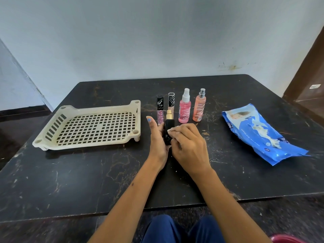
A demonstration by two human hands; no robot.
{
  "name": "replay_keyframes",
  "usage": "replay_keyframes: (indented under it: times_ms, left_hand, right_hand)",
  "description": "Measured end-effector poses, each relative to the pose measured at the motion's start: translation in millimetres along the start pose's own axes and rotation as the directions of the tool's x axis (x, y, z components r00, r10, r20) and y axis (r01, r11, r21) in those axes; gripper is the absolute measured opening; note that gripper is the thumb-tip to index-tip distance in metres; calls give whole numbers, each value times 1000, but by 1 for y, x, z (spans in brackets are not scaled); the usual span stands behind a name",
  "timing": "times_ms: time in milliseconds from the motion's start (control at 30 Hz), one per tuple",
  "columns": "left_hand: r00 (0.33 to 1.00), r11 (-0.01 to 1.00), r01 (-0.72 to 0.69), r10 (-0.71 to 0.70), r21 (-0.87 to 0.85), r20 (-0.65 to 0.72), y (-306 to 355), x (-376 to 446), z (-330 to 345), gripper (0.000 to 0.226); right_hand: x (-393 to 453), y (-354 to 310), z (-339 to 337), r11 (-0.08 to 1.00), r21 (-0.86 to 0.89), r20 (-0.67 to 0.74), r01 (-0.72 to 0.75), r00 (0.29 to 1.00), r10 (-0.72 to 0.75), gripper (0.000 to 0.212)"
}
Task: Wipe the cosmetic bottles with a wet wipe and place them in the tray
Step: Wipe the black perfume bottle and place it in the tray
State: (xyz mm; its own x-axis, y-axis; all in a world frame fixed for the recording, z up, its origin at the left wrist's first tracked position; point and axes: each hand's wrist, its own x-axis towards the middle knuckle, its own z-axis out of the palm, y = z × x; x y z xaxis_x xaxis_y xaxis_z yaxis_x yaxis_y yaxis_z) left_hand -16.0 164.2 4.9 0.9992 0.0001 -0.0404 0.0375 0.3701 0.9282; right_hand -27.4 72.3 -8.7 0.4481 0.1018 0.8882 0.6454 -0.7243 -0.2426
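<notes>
My left hand holds a black bottle with a gold neck upright over the middle of the table, thumb sticking up. Against the bottle's right side my right hand presses a white wet wipe, fingers curled round it. Behind them stand a slim black-capped tube, a second tube with a striped cap, a pink spray bottle and an orange spray bottle. The cream slotted tray lies to the left with nothing in it.
A blue pack of wet wipes lies at the right of the dark scratched table. My blue-trousered knees show below the near table edge. A pale wall rises behind the table, and a brown door is at the far right.
</notes>
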Motion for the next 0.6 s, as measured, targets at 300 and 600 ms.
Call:
replay_keyframes:
  times_ms: [300,600]
  left_hand:
    - [1000,1000,-6,6,-3,2,0,1,0,83]
    - [1000,1000,-16,16,-8,9,-1,1,0,83]
  right_hand:
    - [0,1,0,999,-17,-2,-31,1000,31,20]
    - [-1,3,-1,999,-28,6,-39,999,39,18]
